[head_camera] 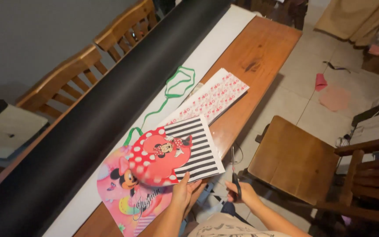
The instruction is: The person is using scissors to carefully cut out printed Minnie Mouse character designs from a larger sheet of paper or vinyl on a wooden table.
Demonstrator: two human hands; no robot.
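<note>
red polka-dot cutout (159, 160) lying flat over striped sheet (200, 149), at table's near edge | scissors (234, 173) pointing up, blades closed, hanging off-table

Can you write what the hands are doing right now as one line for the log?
left hand: holds red polka-dot cutout on striped sheet | right hand: holds scissors off table edge | blades: closed

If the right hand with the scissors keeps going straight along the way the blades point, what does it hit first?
The right hand holds scissors pointing up-picture along the wooden table's edge. Likely first contact is the clear plastic sheet by the striped card, though depth is unclear.
</note>
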